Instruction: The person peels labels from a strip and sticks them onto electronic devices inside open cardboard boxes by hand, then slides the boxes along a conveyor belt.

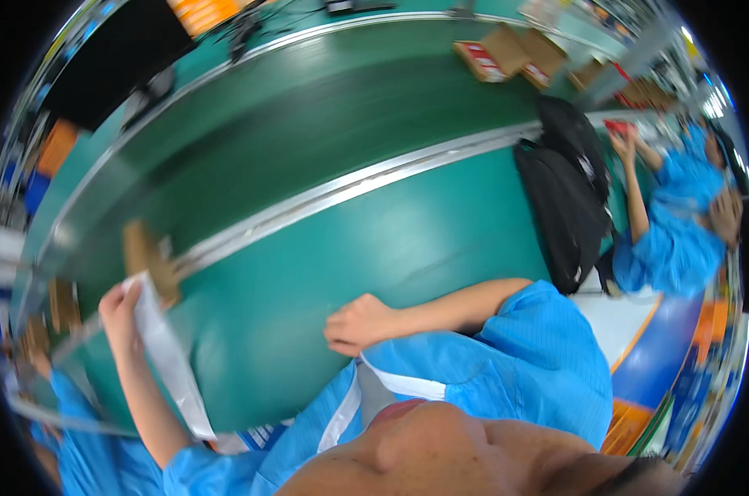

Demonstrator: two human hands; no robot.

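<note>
My left hand (120, 317) is raised at the left, its fingertips pinching the top end of a long white strip (169, 355). The strip slants down along my forearm; whether it is paper or plastic film I cannot tell. Just beyond that hand stands a brown cardboard box (149, 260), smeared by motion. My right hand (360, 324) rests on the green table (416, 240) in front of my chest. Its fingers are curled in, and nothing shows in them.
A metal rail (350, 186) separates the table from a dark green conveyor belt (350, 116). Black bags (560, 198) lie at the right, beside a co-worker in blue (676, 215) holding something red. Open cardboard boxes (507, 54) sit beyond the belt. Another blue sleeve (81, 405) is at lower left.
</note>
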